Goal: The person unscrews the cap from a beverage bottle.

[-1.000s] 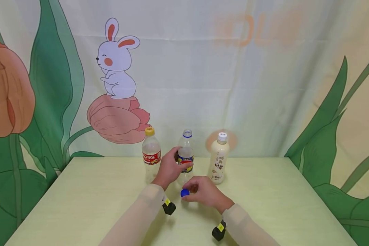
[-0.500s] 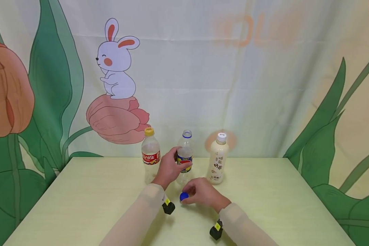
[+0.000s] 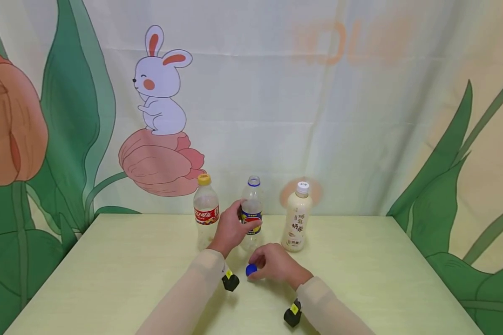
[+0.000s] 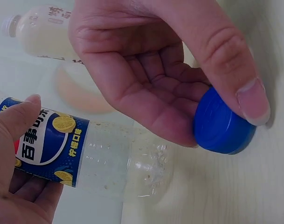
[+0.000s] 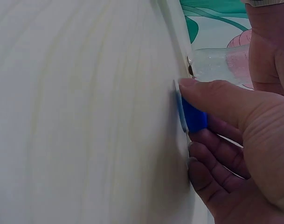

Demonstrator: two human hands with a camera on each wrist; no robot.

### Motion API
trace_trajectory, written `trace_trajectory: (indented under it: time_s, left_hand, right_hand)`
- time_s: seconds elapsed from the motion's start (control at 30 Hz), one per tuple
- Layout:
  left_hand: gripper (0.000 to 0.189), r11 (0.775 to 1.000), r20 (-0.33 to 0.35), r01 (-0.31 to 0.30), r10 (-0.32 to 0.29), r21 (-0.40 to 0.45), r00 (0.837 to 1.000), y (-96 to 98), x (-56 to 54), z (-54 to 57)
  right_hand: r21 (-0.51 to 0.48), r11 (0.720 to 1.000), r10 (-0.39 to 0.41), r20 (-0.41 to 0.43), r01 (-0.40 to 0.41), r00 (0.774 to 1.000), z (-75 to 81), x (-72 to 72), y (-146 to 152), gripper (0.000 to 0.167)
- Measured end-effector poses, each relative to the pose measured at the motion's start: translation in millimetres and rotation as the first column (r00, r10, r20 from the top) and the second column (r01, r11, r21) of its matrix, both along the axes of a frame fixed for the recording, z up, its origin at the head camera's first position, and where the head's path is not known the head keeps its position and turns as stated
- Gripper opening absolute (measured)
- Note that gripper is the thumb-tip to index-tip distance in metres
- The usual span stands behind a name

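1. The right hand [image 3: 274,263] pinches a round blue plastic cap [image 3: 251,270] close to the pale tabletop [image 3: 360,274], slightly nearer than a second ago.
2. The left hand [image 3: 231,230] stays curled round the farther open-necked clear plastic bottle [image 3: 253,207]; its blue label reads "百事可", "柠檬口味".
3. Left: yellow-capped clear plastic bottle [image 3: 206,202], red label, "可乐" legible.
4. Right: white-capped cream-coloured bottle [image 3: 297,214], reading "奶茶".

Upper left in the head view, a white cartoon rabbit [image 3: 163,111] perches on a pink tulip [image 3: 155,163] printed on the curtain [image 3: 251,93]; green leaves [image 3: 436,200] line the right side. Lower down, a yellow-capped Coca-Cola bottle [image 3: 206,215], left of centre, and a white-capped milk tea bottle [image 3: 297,216], right of centre, stand upright on a pale yellow table [image 3: 360,260].
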State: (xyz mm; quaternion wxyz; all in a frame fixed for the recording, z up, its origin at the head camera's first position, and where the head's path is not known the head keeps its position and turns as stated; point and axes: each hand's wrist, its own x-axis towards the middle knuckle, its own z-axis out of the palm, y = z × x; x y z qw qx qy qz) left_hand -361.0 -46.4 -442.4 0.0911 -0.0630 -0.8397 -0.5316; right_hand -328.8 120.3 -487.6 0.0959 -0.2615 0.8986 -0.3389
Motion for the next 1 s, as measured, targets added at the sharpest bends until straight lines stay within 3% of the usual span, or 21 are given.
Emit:
trace_trajectory:
  time_s: [1.0]
  left_hand:
    - [0.08, 0.999, 0.044, 0.023, -0.025, 0.038, 0.999, -3.6, -0.5, -11.0]
  right_hand:
    - [0.0, 1.0, -0.024, 0.035, 0.024, 0.999, -2.5, 0.3, -1, 0.033]
